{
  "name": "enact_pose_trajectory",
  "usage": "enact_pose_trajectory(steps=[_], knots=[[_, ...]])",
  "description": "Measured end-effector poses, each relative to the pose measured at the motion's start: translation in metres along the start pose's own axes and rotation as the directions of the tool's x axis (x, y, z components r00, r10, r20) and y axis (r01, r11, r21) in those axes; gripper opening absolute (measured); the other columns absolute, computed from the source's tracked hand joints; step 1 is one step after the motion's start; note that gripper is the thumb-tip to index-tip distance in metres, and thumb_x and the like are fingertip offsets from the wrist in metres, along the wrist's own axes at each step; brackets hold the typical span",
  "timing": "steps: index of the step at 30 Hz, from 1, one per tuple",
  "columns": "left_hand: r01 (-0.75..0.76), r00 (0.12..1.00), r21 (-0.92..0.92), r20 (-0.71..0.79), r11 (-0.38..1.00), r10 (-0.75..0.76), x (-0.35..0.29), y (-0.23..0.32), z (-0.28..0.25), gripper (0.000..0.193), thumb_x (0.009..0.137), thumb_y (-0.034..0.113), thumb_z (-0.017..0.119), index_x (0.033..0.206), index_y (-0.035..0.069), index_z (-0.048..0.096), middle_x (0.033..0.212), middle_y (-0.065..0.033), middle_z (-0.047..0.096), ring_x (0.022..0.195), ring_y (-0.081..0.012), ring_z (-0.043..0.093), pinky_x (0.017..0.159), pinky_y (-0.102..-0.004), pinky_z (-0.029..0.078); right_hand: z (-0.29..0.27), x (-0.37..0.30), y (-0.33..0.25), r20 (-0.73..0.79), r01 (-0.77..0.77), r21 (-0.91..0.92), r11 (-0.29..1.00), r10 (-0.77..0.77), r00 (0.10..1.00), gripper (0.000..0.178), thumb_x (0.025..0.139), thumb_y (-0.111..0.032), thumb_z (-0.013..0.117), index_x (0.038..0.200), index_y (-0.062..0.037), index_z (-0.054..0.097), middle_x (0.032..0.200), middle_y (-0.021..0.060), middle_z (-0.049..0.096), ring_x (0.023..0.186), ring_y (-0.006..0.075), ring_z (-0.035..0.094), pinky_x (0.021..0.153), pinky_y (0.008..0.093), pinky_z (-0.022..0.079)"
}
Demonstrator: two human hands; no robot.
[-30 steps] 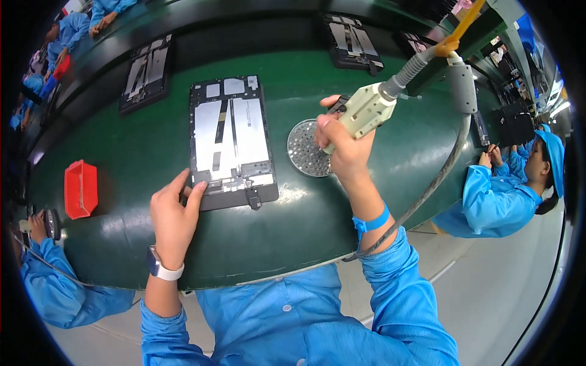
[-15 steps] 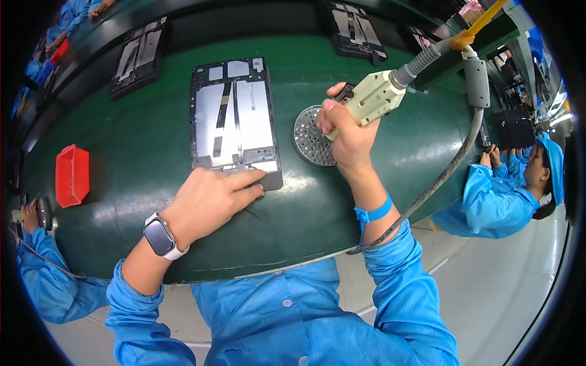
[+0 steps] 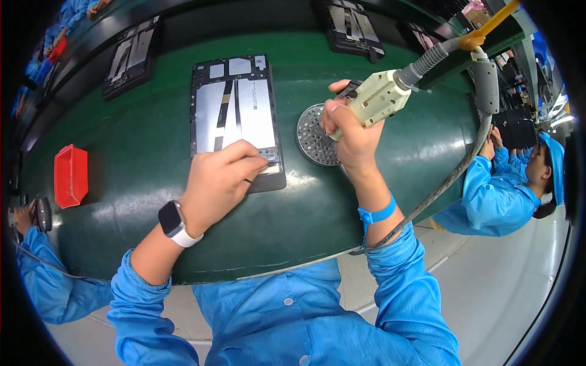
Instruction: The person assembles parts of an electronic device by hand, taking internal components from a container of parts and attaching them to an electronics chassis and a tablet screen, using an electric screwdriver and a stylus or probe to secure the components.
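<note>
An opened tablet, with a black frame, silver battery plates and dark ribbon cables, lies on the green tabletop. Over its near end, my left hand is closed with thumb and fingertips together at the lower right corner; anything between them is too small to make out. My right hand is wrapped round a cream electric screwdriver with a black lever. The tool's tip is hidden behind my fingers, over a round metal dish full of small holes, right of the tablet.
A red bin stands on the left. Other opened tablets lie along the far side. A grey cable hangs from the tool's support across my right forearm. Co-workers in blue sit at left and right.
My left hand's stretched fingers have drawn together into a pinch at the tablet's near corner, and its wrist has shifted right. My right hand with the screwdriver has barely moved.
</note>
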State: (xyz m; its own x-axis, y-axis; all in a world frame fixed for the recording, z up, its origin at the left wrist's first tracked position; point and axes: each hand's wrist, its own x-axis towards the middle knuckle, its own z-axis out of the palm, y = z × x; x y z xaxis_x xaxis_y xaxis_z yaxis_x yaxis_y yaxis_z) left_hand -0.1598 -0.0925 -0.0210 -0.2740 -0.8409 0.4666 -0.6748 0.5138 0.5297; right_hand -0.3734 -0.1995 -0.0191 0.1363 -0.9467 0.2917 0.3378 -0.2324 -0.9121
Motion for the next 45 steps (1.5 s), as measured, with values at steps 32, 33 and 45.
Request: enact_pose_trajectory(steps=[32, 33, 45], knots=[[-0.091, 0.994, 0.366, -0.023, 0.926, 0.106, -0.024, 0.011, 0.022, 0.014, 0.081, 0.011, 0.073, 0.093, 0.005, 0.07, 0.105, -0.0027, 0.067, 0.063, -0.0146, 0.064, 0.053, -0.0306, 0.051, 0.0, -0.004, -0.004, -0.005, 0.013, -0.057, 0.998, -0.013, 1.0, 0.023, 0.083, 0.002, 0.061, 0.105, 0.0037, 0.057, 0.065, 0.0058, 0.054, 0.053, 0.0133, 0.05, 0.053, 0.0304, 0.043], [-0.088, 0.994, 0.374, -0.026, 0.923, 0.105, -0.023, 0.011, 0.023, 0.014, 0.081, 0.011, 0.072, 0.093, 0.005, 0.07, 0.106, -0.0026, 0.067, 0.063, -0.0146, 0.064, 0.053, -0.0305, 0.051, 0.001, -0.004, -0.004, -0.001, 0.007, -0.063, 0.998, -0.007, 1.0, 0.023, 0.083, 0.003, 0.062, 0.105, 0.0039, 0.057, 0.065, 0.0058, 0.054, 0.053, 0.0135, 0.05, 0.053, 0.0305, 0.043], [-0.032, 0.998, 0.343, 0.058, 0.939, 0.013, -0.025, 0.008, 0.023, 0.023, 0.078, 0.006, 0.069, 0.102, 0.006, 0.07, 0.11, -0.0053, 0.065, 0.068, -0.0185, 0.067, 0.057, -0.0328, 0.053, 0.043, -0.029, -0.014, 0.136, -0.002, 0.044, 0.999, -0.004, 0.991, 0.032, 0.086, -0.004, 0.057, 0.117, 0.0054, 0.053, 0.061, 0.0035, 0.048, 0.052, 0.0139, 0.046, 0.053, 0.0325, 0.043]])
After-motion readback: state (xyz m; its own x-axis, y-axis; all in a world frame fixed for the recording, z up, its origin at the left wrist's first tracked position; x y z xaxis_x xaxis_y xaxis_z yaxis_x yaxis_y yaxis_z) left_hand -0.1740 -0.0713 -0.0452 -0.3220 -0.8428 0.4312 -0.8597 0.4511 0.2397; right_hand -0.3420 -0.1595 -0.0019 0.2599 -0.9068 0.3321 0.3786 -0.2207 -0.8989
